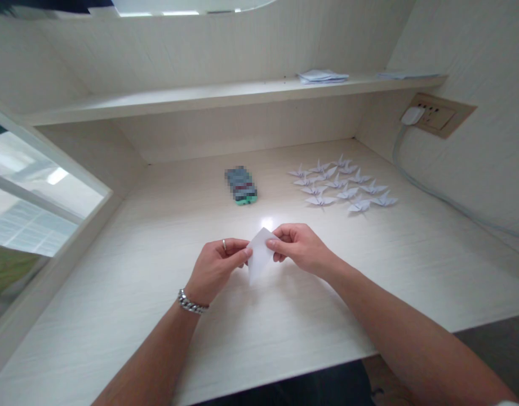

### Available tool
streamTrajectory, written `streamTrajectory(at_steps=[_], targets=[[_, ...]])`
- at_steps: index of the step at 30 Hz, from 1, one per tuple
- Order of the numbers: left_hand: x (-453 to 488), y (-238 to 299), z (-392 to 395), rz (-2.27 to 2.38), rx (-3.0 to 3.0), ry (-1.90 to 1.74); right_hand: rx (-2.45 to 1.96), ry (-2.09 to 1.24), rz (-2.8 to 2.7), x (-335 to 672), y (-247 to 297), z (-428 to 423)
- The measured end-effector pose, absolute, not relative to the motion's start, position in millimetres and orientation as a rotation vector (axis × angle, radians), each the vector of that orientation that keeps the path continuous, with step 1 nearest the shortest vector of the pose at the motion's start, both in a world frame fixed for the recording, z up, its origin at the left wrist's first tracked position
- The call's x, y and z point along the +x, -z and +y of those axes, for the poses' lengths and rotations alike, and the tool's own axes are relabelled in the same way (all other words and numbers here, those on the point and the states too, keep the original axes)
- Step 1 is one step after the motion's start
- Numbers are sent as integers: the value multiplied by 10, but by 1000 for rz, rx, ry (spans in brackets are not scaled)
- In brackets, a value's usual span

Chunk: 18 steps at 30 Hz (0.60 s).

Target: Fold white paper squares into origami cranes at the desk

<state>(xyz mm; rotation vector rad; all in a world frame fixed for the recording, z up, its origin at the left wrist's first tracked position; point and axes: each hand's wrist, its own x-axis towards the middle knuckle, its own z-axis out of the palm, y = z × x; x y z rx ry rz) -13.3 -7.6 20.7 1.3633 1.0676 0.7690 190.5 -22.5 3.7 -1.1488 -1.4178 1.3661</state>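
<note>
Head view: a folded sheet of white paper (260, 258) is located at the front centre of the work area, between the two hands. Its outline is pointed at the top and tapers to a narrow lower tip. Whether this tip touches the counter (158, 225) cannot be determined from this angle.

The left hand (212, 266) is clamped on the left edge of the paper, thumb on the near face. It carries a ring (224, 245); a chain bracelet (192, 303) encircles the wrist. The right hand (304, 248) is clamped on the upper right edge, thumb likewise on the near face, fingers curled behind.

Beyond the paper, slightly to the left, lies an object with a pixelated surface (242, 185) and a green near end; it is possibly a phone. Farther right, a group of white paper cranes (320, 200) stands in loose rows, wings spread.

At the rear, a shelf (178, 101) supports a stack of folded paper (322, 76) and, farther right, a flat sheet (407, 74). On the right wall, a white plug (412, 116) is seated in a socket plate (445, 117); its cable (437, 194) runs down and along the wall side.
</note>
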Motion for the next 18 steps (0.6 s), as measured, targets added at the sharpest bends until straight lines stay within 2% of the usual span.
streamTrajectory(at_steps=[14,18], targets=[[-153,-199,-69,1046,1137,-929,-952,-1595,-1182,1883,-71,-249],[-147,-215,-77,1066,1226,-926,-955,-1627,-1229,1921,-130,-263]])
